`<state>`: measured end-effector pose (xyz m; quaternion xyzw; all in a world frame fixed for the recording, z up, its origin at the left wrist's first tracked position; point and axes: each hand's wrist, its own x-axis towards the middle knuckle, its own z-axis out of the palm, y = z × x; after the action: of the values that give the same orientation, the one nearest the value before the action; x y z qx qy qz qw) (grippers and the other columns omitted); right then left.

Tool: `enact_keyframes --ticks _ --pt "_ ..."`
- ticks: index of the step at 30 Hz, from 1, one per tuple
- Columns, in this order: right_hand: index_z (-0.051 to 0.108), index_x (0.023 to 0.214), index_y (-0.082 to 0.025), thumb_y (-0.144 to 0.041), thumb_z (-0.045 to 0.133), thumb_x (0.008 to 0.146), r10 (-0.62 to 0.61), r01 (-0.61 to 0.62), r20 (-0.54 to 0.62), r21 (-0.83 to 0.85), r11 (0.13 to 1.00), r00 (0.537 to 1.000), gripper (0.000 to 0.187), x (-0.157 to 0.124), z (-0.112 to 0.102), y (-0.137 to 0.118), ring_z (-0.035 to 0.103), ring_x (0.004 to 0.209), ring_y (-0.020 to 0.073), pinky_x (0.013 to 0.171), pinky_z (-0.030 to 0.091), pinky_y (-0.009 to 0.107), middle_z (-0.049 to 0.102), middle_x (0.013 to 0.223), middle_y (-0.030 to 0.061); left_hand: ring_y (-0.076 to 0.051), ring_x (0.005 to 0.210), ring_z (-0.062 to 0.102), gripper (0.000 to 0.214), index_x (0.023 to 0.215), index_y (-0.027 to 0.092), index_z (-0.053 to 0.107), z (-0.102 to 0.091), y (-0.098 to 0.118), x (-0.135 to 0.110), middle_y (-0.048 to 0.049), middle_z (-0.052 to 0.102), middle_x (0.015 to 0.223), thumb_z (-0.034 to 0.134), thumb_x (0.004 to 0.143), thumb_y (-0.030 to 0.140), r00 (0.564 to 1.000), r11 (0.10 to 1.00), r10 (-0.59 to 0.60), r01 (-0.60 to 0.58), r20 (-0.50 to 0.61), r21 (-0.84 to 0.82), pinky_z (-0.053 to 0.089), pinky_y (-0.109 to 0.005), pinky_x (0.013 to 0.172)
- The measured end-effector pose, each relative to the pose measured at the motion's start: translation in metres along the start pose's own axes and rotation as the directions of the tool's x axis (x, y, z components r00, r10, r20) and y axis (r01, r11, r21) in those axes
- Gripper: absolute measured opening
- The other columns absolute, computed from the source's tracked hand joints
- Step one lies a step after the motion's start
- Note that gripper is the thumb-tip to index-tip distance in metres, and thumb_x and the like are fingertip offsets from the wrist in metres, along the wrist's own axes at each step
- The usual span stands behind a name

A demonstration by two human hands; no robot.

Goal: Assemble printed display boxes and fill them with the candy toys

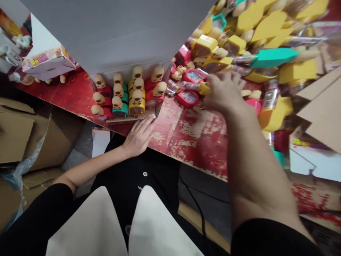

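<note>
My left hand lies flat, fingers stretched out, against the near edge of an open display box on the worn red table. The box holds rows of small toys with tan dog-like heads on red, green and yellow bases. My right hand reaches out, knuckles up, into a loose pile of the same toys in clear wrappers. Its fingers curl down among them and are blurred; what they grip is hidden.
A big heap of yellow, teal and red wrapped toys fills the far right. A large grey flap rises behind the display box. A printed white box stands at far left. Cardboard boxes sit on the floor at left, cardboard sheets at right.
</note>
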<state>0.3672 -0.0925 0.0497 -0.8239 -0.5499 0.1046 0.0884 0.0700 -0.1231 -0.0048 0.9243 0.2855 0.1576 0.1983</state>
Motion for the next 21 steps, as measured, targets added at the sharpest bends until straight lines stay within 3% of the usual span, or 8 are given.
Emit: enact_keyframes --ticks 2,5,8,10,13,15,18,21 --pt "0.057 0.142 -0.009 -0.019 0.063 0.091 -0.001 0.006 0.068 -0.07 0.998 0.998 0.052 0.013 0.004 0.021 0.043 0.138 0.0336 0.105 0.031 0.048 0.052 0.144 0.0272 -0.025 0.154 0.039 0.048 0.146 0.009 0.051 -0.001 0.011 -0.001 -0.0199 0.047 0.158 0.036 0.107 0.03 0.998 0.994 0.042 -0.045 -0.039 -0.1 0.037 -0.045 0.127" --pt "0.055 0.139 -0.003 -0.035 0.066 0.092 -0.05 0.043 -0.103 -0.064 0.997 0.993 0.058 0.012 0.02 0.025 0.045 0.134 0.0334 0.1 0.032 0.046 0.05 0.142 0.0326 -0.023 0.144 0.051 0.045 0.142 0.009 0.055 0.003 0.022 -0.002 -0.0199 0.055 0.15 0.037 0.107 0.031 0.998 0.974 0.033 -0.044 -0.055 -0.224 0.047 -0.041 0.119" --pt "0.066 0.101 -0.005 -0.049 0.067 0.09 -0.064 0.063 -0.127 -0.016 0.998 0.99 0.046 0.0 0.038 0.016 0.048 0.125 0.0341 0.1 0.029 0.052 0.06 0.127 0.0334 -0.023 0.139 0.056 0.04 0.136 0.011 0.06 0.008 0.026 -0.003 -0.0188 0.058 0.146 0.041 0.106 0.03 0.999 0.954 -0.011 0.0 -0.036 -0.3 0.048 -0.042 0.118" --pt "0.063 0.082 -0.01 -0.046 0.069 0.09 -0.048 0.054 -0.113 0.047 0.997 0.992 0.037 -0.008 0.045 0.014 0.051 0.117 0.0313 0.102 0.026 0.055 0.067 0.114 0.0293 -0.024 0.138 0.057 0.038 0.133 0.011 0.062 0.01 0.026 -0.002 -0.0191 0.059 0.144 0.043 0.106 0.029 0.999 0.93 -0.017 0.002 -0.036 -0.367 0.047 -0.044 0.119" --pt "0.062 0.079 -0.014 -0.035 0.07 0.089 -0.059 0.077 -0.213 0.077 0.994 0.975 0.025 -0.021 0.043 0.023 0.053 0.113 0.0291 0.106 0.023 0.056 0.07 0.108 0.0236 -0.024 0.131 0.062 0.037 0.131 0.01 0.063 0.012 0.03 0.007 -0.02 0.061 0.14 0.05 0.103 0.03 0.988 0.816 -0.148 0.096 -0.045 -0.571 0.05 -0.042 0.115" --pt "0.065 0.084 -0.017 -0.032 0.067 0.091 -0.092 0.114 -0.28 0.066 0.991 0.956 0.016 -0.034 0.034 0.033 0.053 0.117 0.0297 0.107 0.023 0.055 0.071 0.112 0.0213 -0.023 0.122 0.067 0.039 0.132 0.01 0.061 0.015 0.037 0.024 -0.0204 0.063 0.137 0.054 0.101 0.032 0.938 0.585 -0.341 0.27 0.071 -0.764 0.056 -0.039 0.106" --pt "0.066 0.087 -0.022 -0.028 0.068 0.088 -0.167 0.184 -0.343 0.02 0.983 0.924 0.007 -0.06 0.022 0.043 0.042 0.139 0.0326 0.113 0.018 0.057 0.064 0.136 0.0164 -0.023 0.117 0.07 0.045 0.137 0.011 0.056 0.025 0.05 0.066 -0.0222 0.062 0.138 0.056 0.102 0.039 0.814 0.027 -0.402 0.468 0.419 -0.883 0.059 -0.037 0.099" --pt "0.064 0.09 -0.025 -0.034 0.07 0.085 -0.193 0.236 -0.456 0.038 0.971 0.869 0.012 -0.085 0.022 0.045 0.037 0.147 0.0338 0.119 0.02 0.058 0.057 0.145 0.0133 -0.019 0.106 0.074 0.032 0.127 0.008 0.06 0.044 0.063 0.109 -0.021 0.069 0.127 0.051 0.104 0.028 0.776 -0.331 -0.384 0.39 0.5 -0.859 0.055 -0.036 0.105"
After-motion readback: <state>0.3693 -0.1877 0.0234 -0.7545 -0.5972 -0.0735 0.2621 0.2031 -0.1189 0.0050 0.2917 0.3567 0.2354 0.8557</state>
